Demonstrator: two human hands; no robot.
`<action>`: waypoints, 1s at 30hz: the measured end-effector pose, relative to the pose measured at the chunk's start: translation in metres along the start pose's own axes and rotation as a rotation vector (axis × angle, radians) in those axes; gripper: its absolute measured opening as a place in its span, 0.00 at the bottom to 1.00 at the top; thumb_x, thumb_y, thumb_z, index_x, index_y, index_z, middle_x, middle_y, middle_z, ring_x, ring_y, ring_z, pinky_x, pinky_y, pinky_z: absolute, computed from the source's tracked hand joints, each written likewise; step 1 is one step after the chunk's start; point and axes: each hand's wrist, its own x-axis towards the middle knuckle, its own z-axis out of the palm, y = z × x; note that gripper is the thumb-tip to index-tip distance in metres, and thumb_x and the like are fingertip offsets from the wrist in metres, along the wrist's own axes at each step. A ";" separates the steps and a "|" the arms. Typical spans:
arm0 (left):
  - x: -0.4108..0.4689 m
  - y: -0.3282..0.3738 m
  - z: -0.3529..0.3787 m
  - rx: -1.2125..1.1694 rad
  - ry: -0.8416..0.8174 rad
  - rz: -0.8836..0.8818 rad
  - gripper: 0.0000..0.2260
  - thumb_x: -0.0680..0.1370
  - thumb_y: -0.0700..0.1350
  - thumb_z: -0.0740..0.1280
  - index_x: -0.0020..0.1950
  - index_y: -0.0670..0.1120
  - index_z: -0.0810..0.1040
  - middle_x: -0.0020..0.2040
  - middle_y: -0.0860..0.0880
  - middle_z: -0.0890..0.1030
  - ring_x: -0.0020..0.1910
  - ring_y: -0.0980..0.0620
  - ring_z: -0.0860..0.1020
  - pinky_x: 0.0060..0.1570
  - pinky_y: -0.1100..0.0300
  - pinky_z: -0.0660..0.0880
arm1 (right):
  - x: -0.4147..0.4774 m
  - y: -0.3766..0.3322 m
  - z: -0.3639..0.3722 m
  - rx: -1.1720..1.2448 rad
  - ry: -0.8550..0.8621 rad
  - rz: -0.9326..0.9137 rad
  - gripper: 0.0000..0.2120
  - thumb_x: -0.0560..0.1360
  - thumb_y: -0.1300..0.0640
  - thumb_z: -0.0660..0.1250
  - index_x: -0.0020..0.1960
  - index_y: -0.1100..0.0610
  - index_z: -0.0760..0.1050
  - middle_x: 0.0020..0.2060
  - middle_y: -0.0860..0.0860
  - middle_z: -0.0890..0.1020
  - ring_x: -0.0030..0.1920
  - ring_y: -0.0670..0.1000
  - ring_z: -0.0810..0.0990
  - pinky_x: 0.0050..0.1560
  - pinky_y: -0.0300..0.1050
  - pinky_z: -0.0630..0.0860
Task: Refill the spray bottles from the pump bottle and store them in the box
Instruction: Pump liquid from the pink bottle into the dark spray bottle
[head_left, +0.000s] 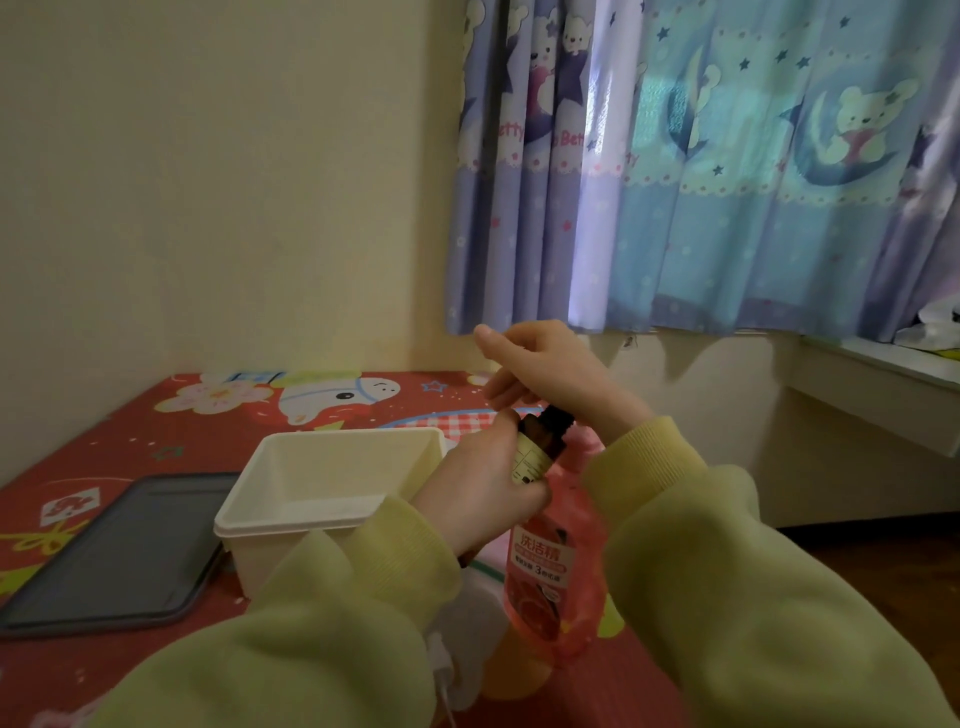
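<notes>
My left hand grips a small dark spray bottle with a pale label and holds it upright against the pink pump bottle. The pump bottle stands on the red mat, and its top is hidden. My right hand hovers right over both bottle tops with its fingers partly curled and the index finger sticking out. What lies under its palm is hidden. The white box stands open just left of my left hand, and I see nothing inside it.
A grey lid or tray lies flat on the red patterned mat left of the box. A white object sits below my left sleeve. A wall and a curtain rise behind, with a white ledge at the right.
</notes>
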 end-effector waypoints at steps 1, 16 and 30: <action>-0.001 -0.001 0.003 -0.019 0.002 -0.002 0.16 0.72 0.44 0.66 0.56 0.47 0.65 0.38 0.52 0.74 0.35 0.52 0.75 0.33 0.60 0.70 | -0.001 0.003 0.001 -0.010 0.013 -0.013 0.19 0.77 0.42 0.60 0.46 0.57 0.77 0.35 0.53 0.84 0.37 0.51 0.85 0.43 0.43 0.78; 0.002 -0.002 -0.003 0.007 0.002 0.017 0.24 0.70 0.43 0.66 0.65 0.47 0.64 0.46 0.47 0.79 0.43 0.49 0.78 0.43 0.51 0.76 | 0.001 0.001 -0.002 -0.071 -0.043 0.001 0.15 0.77 0.45 0.61 0.45 0.57 0.77 0.33 0.50 0.83 0.32 0.45 0.80 0.39 0.40 0.76; 0.001 -0.007 0.003 -0.053 -0.041 -0.002 0.25 0.70 0.41 0.66 0.66 0.48 0.63 0.37 0.52 0.76 0.33 0.54 0.75 0.33 0.59 0.73 | -0.002 0.008 0.003 -0.075 0.000 0.002 0.18 0.76 0.44 0.63 0.48 0.60 0.79 0.33 0.51 0.83 0.35 0.48 0.82 0.43 0.43 0.77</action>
